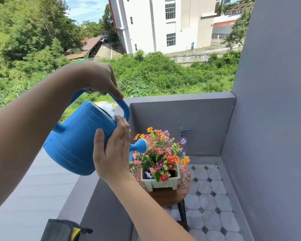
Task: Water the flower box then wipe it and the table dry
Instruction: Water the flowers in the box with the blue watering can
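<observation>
A blue watering can is tilted to the right, high above a small round wooden table. My left hand grips its top handle. My right hand lies flat against the can's side, near the spout. Thin streams of water fall from the rose onto colourful flowers in a white flower box on the table. Water drops glisten on the table's right rim.
A grey balcony wall with a blue tap stands behind the table. A tall grey wall closes the right side. Tiled floor lies to the right. A dark cloth with yellow trim rests on the left ledge.
</observation>
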Tool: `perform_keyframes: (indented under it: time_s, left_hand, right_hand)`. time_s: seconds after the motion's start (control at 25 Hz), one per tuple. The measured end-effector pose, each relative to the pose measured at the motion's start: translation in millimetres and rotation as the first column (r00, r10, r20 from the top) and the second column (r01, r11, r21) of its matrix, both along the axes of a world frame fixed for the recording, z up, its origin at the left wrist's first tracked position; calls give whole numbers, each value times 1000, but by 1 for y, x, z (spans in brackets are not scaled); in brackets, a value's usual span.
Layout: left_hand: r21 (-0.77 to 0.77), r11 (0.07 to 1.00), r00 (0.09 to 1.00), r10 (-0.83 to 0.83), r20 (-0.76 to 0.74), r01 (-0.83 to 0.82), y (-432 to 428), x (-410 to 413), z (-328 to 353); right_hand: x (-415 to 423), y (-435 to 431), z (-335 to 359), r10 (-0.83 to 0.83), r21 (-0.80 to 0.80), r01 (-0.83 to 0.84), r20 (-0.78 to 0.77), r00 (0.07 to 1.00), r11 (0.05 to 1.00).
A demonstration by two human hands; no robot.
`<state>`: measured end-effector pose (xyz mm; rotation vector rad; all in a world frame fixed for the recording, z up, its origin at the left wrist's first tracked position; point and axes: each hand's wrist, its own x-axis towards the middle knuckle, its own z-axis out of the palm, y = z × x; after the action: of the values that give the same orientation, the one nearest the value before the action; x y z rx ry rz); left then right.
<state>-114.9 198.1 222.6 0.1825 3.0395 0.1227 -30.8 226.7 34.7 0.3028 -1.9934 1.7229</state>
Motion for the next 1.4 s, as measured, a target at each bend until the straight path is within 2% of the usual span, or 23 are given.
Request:
perform_keyframes:
  time_s: [0.12, 0.36, 0.56, 0.8, 1.04, 1.2, 1.4]
  left_hand:
    - [-3, 1000, 999, 13, 44, -12, -1, 3, -6]
    - [21, 999, 995, -35, 88, 33, 18, 3, -25]
    - [59, 998, 999, -38, -2, 38, 20, 0, -19]
    - [33, 999, 996, 43, -78, -40, -1, -2, -8]
    - [5, 998, 997, 70, 20, -70, -6, 0, -18]
    - [93, 995, 997, 35, 68, -41, -4, 1, -31]
    - [357, 929, 995, 99, 21, -100, -27, 4, -57]
  right_hand:
    - [9, -3, -5, 19, -7, -19, 14, 1000, 1000]
    - [17, 14, -23, -63, -4, 64, 33, 997, 998]
    - [-5, 27, -18, -46, 38, 46, -5, 999, 998]
    - [-16, 10, -8, 49, 17, -48, -22, 999, 999]
    - [3, 2, -15, 74, 15, -75, 14, 997, 997]
    - [11, 7, -24, -8, 25, 7, 15, 1000, 1000]
    - [-3, 16, -40, -63, 114, 65, -14, 998, 991]
